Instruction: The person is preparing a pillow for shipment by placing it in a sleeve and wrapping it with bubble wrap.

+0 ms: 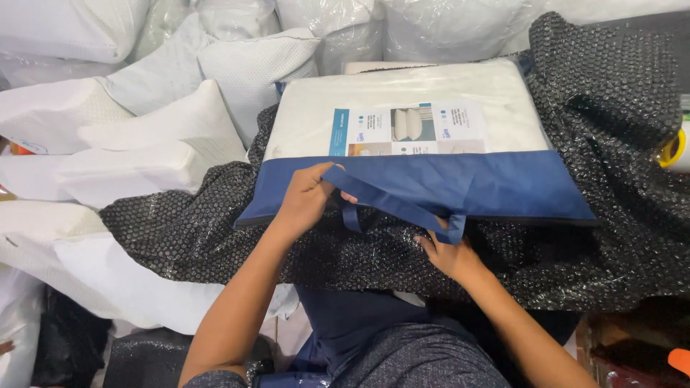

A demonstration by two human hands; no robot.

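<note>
A flat carry bag (431, 179) with a clear top and a blue lower band lies on black bubble wrap (596, 129). Inside it is a white pillow with a printed paper insert (410, 129). My left hand (305, 201) grips the blue strap handle (392, 205) near the bag's left side. My right hand (449, 255) holds the other end of the strap at the bag's front edge.
White foam pillows (144, 136) are piled at the left, and plastic-wrapped pillows (345, 21) are stacked at the back. A roll of tape (675, 147) sits at the right edge. Dark blue bags (345, 323) lie below, by my lap.
</note>
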